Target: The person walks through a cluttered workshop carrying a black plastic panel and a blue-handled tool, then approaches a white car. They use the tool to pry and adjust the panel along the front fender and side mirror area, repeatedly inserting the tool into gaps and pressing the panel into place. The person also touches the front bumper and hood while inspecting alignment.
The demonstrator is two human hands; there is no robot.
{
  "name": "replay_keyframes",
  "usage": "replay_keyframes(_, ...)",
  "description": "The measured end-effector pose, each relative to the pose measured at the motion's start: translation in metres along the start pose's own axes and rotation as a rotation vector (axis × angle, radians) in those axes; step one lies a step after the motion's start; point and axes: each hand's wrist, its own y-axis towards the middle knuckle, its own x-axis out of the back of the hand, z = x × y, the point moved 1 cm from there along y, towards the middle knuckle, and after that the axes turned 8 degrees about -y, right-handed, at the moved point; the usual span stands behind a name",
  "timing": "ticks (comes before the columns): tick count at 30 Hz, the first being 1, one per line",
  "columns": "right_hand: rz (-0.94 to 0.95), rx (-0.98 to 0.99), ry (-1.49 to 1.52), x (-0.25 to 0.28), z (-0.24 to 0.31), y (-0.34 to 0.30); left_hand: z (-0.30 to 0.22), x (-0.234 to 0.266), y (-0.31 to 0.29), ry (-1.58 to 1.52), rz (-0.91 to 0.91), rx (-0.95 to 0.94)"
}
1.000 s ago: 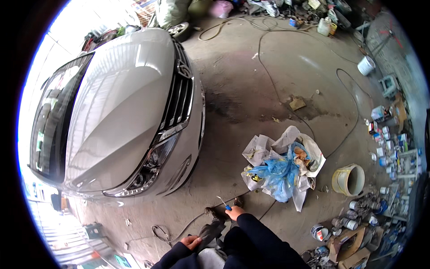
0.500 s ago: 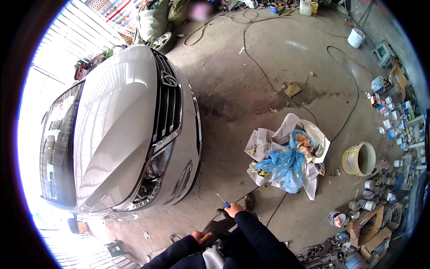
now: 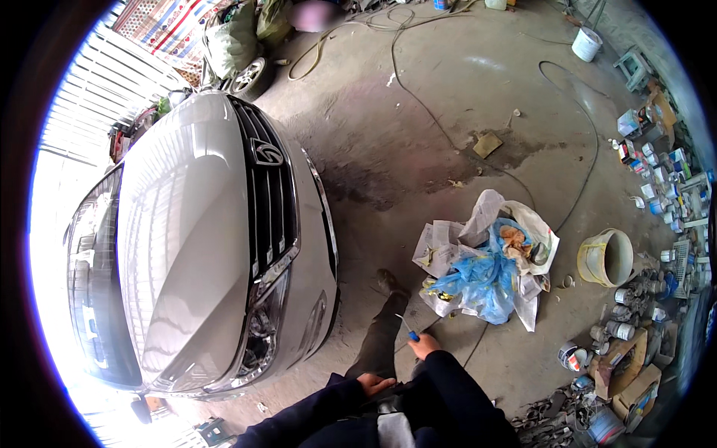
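Observation:
My right hand (image 3: 426, 346) is closed around the blue handle of a tool (image 3: 413, 334) with a thin metal shaft. The shaft points forward and left, over the floor; its exact kind is too small to tell. Against my left thigh rests my left hand (image 3: 376, 384), with its fingers loosely laid out and no object visible in it. A silver car (image 3: 194, 216) stands to the left, its grille (image 3: 267, 194) and headlight (image 3: 261, 332) facing my side. Ahead of my right hand, crumpled paper (image 3: 441, 243) and blue plastic film (image 3: 478, 276) lie heaped on the floor.
A whitish bucket (image 3: 590, 261) stands right of the heap. Cans and boxes (image 3: 657, 183) crowd the right side, with cartons (image 3: 624, 366) nearer me. A hose (image 3: 595, 149) snakes over the floor. At the far left are a wheel (image 3: 250, 78) and sacks (image 3: 231, 41).
One leg has swung forward in a step. Both hands have shifted right in the picture, the right still holding the blue-handled tool. The paper heap appears slightly farther right.

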Motion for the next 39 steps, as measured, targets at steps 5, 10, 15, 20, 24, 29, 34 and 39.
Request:
replay_keyframes(5, 0.010, -0.102, -0.056, 0.013, -0.011, 0.077, -0.008, 0.090, 0.051, -0.104, 0.101, 0.257)
replay_keyframes(10, -0.200, -0.121, 0.022, 0.091, 0.051, 0.168, -0.045, 0.201, 0.074, 0.037, 0.209, 0.272)
replay_keyframes(15, -0.311, -0.026, 0.025, 0.165, 0.127, 0.272, 0.007, 0.266, 0.117, 0.174, -0.223, 0.270)
replay_keyframes(20, -0.302, -0.001, -0.010, 0.221, 0.170, 0.333, 0.033, 0.332, 0.216, 0.122, -0.458, 0.436)
replay_keyframes(24, -0.296, -0.005, -0.128, 0.233, 0.136, 0.377, -0.023, 0.346, 0.291, -0.048, -0.354, 0.691)
replay_keyframes(29, -0.296, 0.005, -0.144, 0.284, 0.152, 0.422, -0.056, 0.359, 0.357, -0.045, -0.373, 0.884)
replay_keyframes(34, -0.257, -0.023, -0.149, 0.307, 0.153, 0.450, -0.048, 0.387, 0.362, -0.116, -0.285, 0.937)
replay_keyframes(39, -0.163, -0.025, -0.214, 0.320, 0.157, 0.466, -0.045, 0.526, 0.366, -0.315, -1.099, 0.556)
